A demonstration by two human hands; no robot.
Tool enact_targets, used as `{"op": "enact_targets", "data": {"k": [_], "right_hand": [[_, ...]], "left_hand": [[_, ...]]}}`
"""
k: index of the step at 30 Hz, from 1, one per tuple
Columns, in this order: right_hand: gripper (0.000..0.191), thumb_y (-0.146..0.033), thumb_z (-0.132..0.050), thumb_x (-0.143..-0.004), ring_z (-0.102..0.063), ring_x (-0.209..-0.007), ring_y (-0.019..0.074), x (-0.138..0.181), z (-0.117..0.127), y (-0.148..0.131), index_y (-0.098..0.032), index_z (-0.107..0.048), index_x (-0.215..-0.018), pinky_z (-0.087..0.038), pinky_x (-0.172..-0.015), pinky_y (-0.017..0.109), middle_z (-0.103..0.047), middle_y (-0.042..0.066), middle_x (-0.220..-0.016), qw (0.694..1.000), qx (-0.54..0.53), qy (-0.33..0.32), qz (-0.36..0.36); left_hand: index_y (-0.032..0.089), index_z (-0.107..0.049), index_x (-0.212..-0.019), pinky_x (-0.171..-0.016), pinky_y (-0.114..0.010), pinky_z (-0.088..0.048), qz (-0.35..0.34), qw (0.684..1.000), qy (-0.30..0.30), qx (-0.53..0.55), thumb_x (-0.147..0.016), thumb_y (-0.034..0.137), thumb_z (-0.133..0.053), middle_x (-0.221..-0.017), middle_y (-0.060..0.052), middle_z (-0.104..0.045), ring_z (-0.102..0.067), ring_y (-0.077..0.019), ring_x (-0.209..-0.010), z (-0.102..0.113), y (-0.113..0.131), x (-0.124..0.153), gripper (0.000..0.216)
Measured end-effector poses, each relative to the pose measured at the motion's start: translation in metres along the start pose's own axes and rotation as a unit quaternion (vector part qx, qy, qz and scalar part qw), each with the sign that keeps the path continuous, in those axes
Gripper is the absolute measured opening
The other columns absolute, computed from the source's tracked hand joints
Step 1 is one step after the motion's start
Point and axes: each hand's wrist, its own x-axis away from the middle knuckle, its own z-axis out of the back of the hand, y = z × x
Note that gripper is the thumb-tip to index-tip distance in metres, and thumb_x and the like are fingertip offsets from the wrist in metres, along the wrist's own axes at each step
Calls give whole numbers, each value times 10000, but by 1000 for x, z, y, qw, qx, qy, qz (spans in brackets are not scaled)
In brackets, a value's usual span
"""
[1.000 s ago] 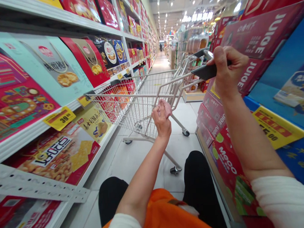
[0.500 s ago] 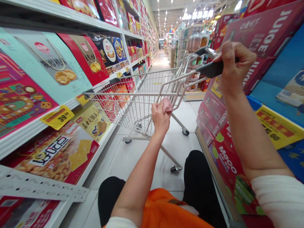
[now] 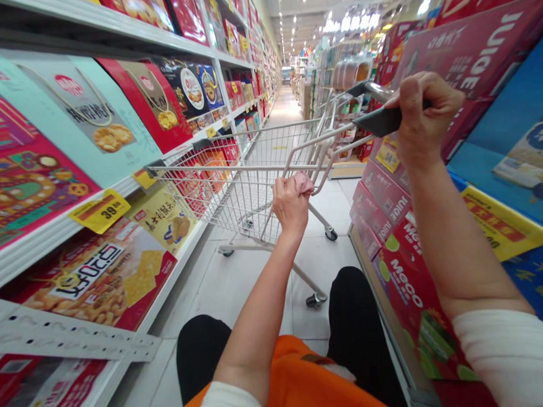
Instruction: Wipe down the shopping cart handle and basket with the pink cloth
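Note:
A wire shopping cart (image 3: 253, 180) stands across the aisle in front of my knees. My right hand (image 3: 429, 115) is wrapped round the dark end of its handle (image 3: 379, 121). Lower and to the left, my left hand (image 3: 292, 206) is closed on a crumpled pink cloth (image 3: 303, 183). The cloth lies at the cart's side frame, by the bent tubes under the handle; whether it touches the metal I cannot tell. The cart's basket shows no goods, and its wheels rest on the tiles.
White shelves (image 3: 198, 138) with boxed biscuits and yellow price tags run along the left. Stacked red drink cartons (image 3: 402, 270) and blue boxes (image 3: 510, 153) rise close on my right. A perforated shelf bracket (image 3: 71, 329) juts out near my left knee. The tiled aisle (image 3: 288, 105) stretches ahead.
My left hand with the pink cloth has shifted slightly to the right along the cart frame. My right hand stays on the handle, and the view has turned slightly.

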Motion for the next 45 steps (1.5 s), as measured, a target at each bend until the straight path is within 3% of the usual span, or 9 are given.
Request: {"op": "enact_targets", "data": {"k": [5,8,11,14,19,26,31,40,45], "right_hand": [[575,-764,-563,-862,-500,-590,146,-3,17,5,-253,-595,-598,-421,-670,376,-557,12,-587,999,39,-25,-15],[536,-687,-493,-946,-571,-737,184,-1,27,-6,-255,-595,-646,-432,-895,454,-642,38,-699,983,176,-56,18],[402,-564,-535,-970,-591,-969,236,9,25,-23,-252,-630,-735,-312,-1075,551,-727,51,-920,942,298,-141,54],[359,-548,-558,-954,-583,-1033,257,22,13,-33,-254,-643,-767,-275,-1104,599,-714,27,-897,931,302,-202,42],[439,-621,-600,-898,-587,-1042,277,30,4,-21,-238,-583,-686,-328,-1053,609,-635,14,-753,955,245,-164,-14],[524,-660,-539,-923,-572,-1000,266,25,12,12,-238,-480,-618,-371,-961,565,-627,33,-716,973,181,-138,-40],[530,-674,-498,-940,-544,-987,268,19,19,24,-255,-469,-617,-339,-955,566,-612,42,-684,973,168,-154,-39],[514,-666,-514,-928,-526,-989,266,18,17,21,-254,-454,-626,-301,-1007,571,-594,35,-664,965,207,-155,-32],[509,-647,-486,-950,-512,-966,246,19,17,25,-255,-454,-625,-251,-1061,573,-611,40,-681,959,234,-159,-3]], "left_hand": [[204,-680,-929,-813,-350,-491,-2,1000,-6,5,-881,227,-699,-1022,-95,-607,-592,-261,-979,-4,9,5,57],[193,-696,-1002,-831,-362,-500,-19,1000,2,16,-895,207,-667,-1005,-97,-603,-587,-259,-965,-2,12,13,112],[196,-669,-1224,-910,-380,-500,-90,994,52,45,-932,153,-580,-1086,-112,-625,-583,-256,-1019,2,15,19,308],[217,-607,-1360,-1063,-412,-444,-178,978,93,62,-970,128,-504,-1292,-128,-613,-538,-269,-1224,5,21,14,413],[191,-572,-1402,-1061,-426,-453,-271,962,32,23,-988,122,-464,-1377,-146,-619,-492,-282,-1356,-2,29,-3,434],[188,-592,-1337,-925,-388,-500,-247,968,13,-33,-1003,148,-487,-1303,-156,-635,-566,-278,-1211,-17,50,-6,353],[174,-649,-1201,-845,-361,-496,-253,965,11,-64,-1018,162,-475,-1075,-120,-691,-592,-257,-1064,-30,66,-17,253],[229,-653,-1337,-971,-361,-495,-313,949,39,15,-1034,176,-456,-1199,-121,-722,-609,-239,-1236,-43,21,1,365],[225,-540,-1469,-1017,-383,-489,-296,955,25,12,-1024,143,-448,-1405,-138,-628,-558,-255,-1312,-35,31,-6,462]]}}
